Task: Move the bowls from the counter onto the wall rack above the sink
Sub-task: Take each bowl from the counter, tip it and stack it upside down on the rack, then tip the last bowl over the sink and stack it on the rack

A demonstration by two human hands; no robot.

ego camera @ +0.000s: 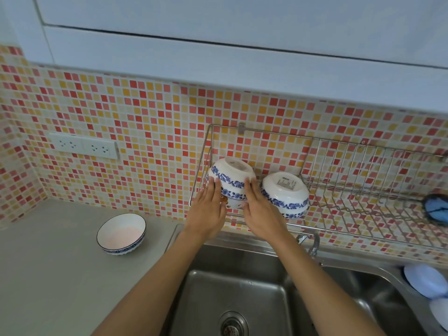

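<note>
The left hand (pixel 207 209) and right hand (pixel 263 210) reach forward side by side, fingers (pixel 216 187) straight.

Bright, even light, soft shadows.
Lines bend near the edges; the blue round object (pixel 437 208) at 3 o'clock is blurred.

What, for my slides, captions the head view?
Left hand and right hand steady an upturned bowl on the wall rack beside a second bowl; third bowl on the counter.

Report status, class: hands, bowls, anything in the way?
Left hand, right hand flat against held bowl, upturned, left end of rack. Second bowl upturned beside it. Third bowl upright on counter, not yet moved. No obstruction seen.
</note>
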